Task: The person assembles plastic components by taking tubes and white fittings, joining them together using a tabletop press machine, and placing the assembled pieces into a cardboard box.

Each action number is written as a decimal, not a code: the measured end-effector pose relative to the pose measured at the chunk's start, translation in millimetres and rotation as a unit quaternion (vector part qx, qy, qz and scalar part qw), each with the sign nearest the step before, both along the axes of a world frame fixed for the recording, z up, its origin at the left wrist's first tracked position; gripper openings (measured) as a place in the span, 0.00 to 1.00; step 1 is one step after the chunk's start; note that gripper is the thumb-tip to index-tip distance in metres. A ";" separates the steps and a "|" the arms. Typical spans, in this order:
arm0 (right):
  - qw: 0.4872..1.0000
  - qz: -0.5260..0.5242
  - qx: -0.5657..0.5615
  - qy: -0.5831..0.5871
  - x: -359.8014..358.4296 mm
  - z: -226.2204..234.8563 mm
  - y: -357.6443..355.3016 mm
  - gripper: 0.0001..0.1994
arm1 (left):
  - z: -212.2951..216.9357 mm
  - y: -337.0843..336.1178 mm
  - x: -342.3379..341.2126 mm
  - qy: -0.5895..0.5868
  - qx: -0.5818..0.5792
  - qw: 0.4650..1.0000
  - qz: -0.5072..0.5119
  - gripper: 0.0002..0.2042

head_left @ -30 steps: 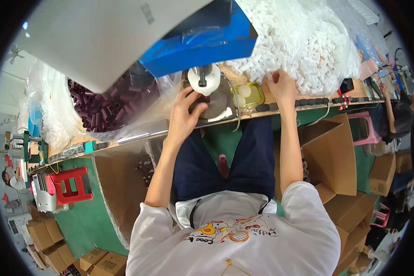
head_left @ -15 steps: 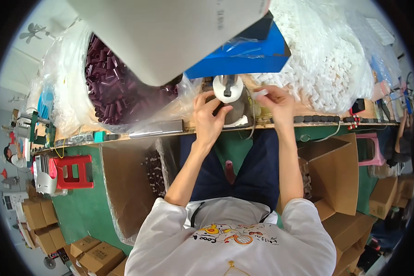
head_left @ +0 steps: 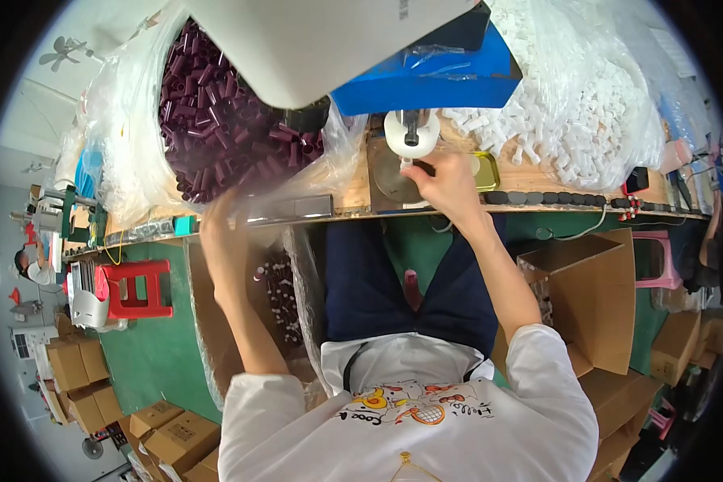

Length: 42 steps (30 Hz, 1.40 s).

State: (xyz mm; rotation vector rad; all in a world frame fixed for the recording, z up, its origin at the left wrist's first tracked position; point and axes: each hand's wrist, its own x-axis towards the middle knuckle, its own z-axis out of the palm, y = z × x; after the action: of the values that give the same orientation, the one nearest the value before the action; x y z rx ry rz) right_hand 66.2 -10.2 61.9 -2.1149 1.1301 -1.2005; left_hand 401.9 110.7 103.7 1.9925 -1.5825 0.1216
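Note:
My right hand (head_left: 448, 186) reaches in under the white round head (head_left: 410, 138) of a bench press. Its thumb and fingers pinch a small white plastic piece (head_left: 406, 163) above the round metal base (head_left: 392, 181). My left hand (head_left: 223, 218), smeared by motion, is at the table's front edge beside a heap of dark maroon tubes (head_left: 217, 120); its fingers cannot be made out. Just below it, a small maroon and white piece (head_left: 260, 273) shows over an open carton (head_left: 205, 321) with maroon and white pieces inside.
White plastic pieces (head_left: 586, 128) fill a clear bag at the back right. The press's blue body (head_left: 438, 84) and a pale panel (head_left: 297, 48) overhang the table. A yellow-green tray (head_left: 487, 171) lies right of the base. Another open carton (head_left: 594, 297) stands at my right, a red stool (head_left: 139, 289) far left.
My left hand has left the press and swung left to the table edge by the maroon tubes. My right hand has moved left, bringing the white piece under the press head.

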 end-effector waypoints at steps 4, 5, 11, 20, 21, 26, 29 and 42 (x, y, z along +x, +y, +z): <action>0.991 -0.029 -0.131 0.025 5.3 -1.7 5.6 0.08 | -38.9 -55.5 4.3 -0.054 -0.006 0.993 -0.101 0.24; 0.990 -0.032 -0.139 0.018 7.9 -7.3 2.9 0.07 | -46.9 -63.1 7.6 -0.087 -0.006 0.991 -0.106 0.24; 0.977 -0.071 -0.195 -0.039 13.8 -21.2 4.5 0.09 | -65.1 -72.6 3.3 -0.140 -0.045 0.982 -0.120 0.19; 0.984 -0.009 -0.179 -0.019 2.4 -18.4 -5.4 0.09 | -42.5 -73.8 -19.5 0.074 -0.228 0.970 -0.044 0.12; 0.980 -0.052 -0.191 -0.003 6.2 -19.6 -2.1 0.09 | -37.0 -74.5 -31.6 0.209 -0.215 0.953 -0.046 0.14; 0.956 -0.181 -0.231 -0.002 32.1 -29.3 19.5 0.10 | -25.9 -72.7 -72.6 0.339 -0.174 0.908 -0.171 0.17; 0.991 -0.054 -0.124 -0.017 2.6 -26.4 -3.3 0.09 | -15.9 -65.0 -112.7 0.432 -0.096 0.871 -0.212 0.16; 0.896 -0.410 0.083 -0.150 -125.0 -15.2 -11.6 0.11 | -24.6 -65.0 -157.1 0.399 -0.084 0.882 -0.236 0.24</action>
State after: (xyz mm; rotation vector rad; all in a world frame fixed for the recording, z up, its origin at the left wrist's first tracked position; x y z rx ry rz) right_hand -58.8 -21.8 46.6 -1.2504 1.9664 -1.6229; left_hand 244.7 45.7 79.1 1.2044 -1.3623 -0.6504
